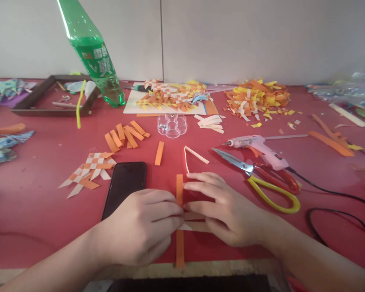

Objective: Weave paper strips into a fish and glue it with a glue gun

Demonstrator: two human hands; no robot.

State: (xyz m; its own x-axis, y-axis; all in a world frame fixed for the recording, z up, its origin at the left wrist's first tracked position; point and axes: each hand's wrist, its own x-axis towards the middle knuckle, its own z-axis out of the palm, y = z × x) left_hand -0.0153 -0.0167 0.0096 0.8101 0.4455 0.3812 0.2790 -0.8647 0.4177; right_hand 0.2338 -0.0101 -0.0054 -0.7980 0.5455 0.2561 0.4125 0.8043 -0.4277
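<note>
An orange paper strip (179,247) lies upright in front of me, crossing a cream paper strip (197,226) that is folded round it or laid across it; my fingers hide the crossing. My left hand (144,227) pinches the strips there, its fingertips closed. From the other side my right hand (228,211) holds the cream strip between thumb and forefinger, with its other fingers stretched toward the orange strip. Just beyond the right fingertips lies a bent cream strip (197,155). A black phone (124,182) is partly covered by my left hand.
Right: scissors (246,167), a pink glue gun (258,148) and its black cord (328,188). Left: woven paper fish (93,166), orange strips (130,136). Behind: a clear bead tray (179,126), paper scraps (258,97), a green bottle (94,61), a dark frame (27,103).
</note>
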